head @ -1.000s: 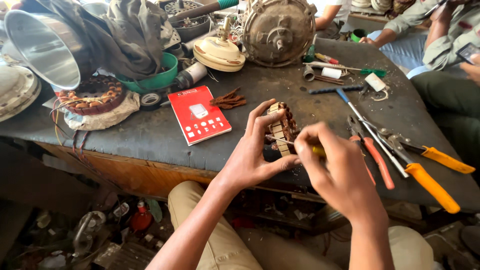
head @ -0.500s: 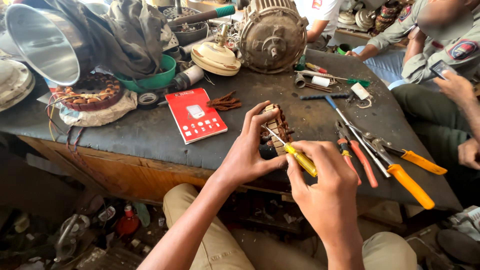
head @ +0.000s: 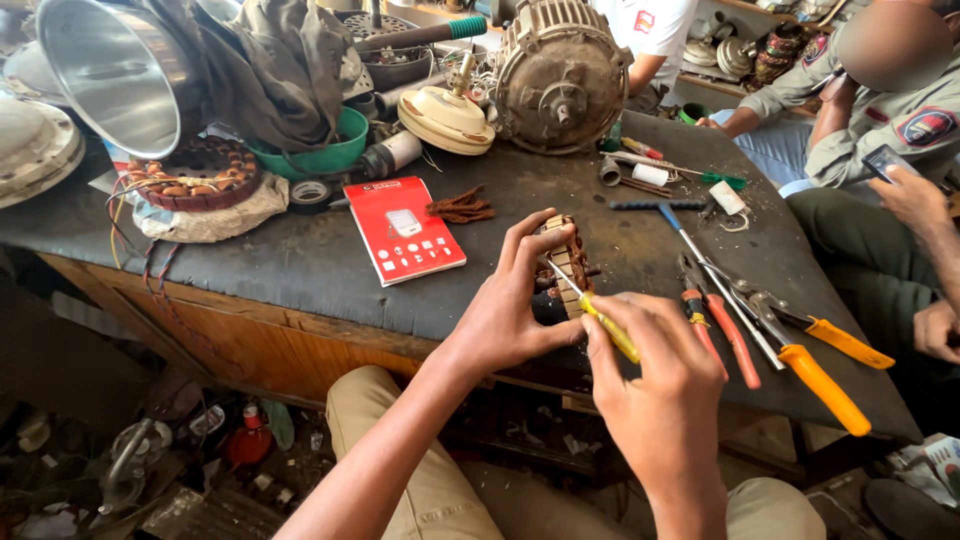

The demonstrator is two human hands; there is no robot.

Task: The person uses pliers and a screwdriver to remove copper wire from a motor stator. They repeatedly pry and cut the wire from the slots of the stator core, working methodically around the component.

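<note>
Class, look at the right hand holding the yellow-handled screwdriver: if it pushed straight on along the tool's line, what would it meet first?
The right hand aims the yellow-handled screwdriver up and to the left. Its tip already sits at the small wound motor core held in the left hand, so that core likely comes first; exact contact is hard to judge.

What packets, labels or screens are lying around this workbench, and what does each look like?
Red packet: flat rectangle on the dark bench top, left of the hands, with a white panel and small white marks.
Phone: dark slab with a lit screen, held by another person at the right edge.
Shirt patch: red-and-dark badge on that person's sleeve.
White tag: small pale label on the bench, far right.
</note>
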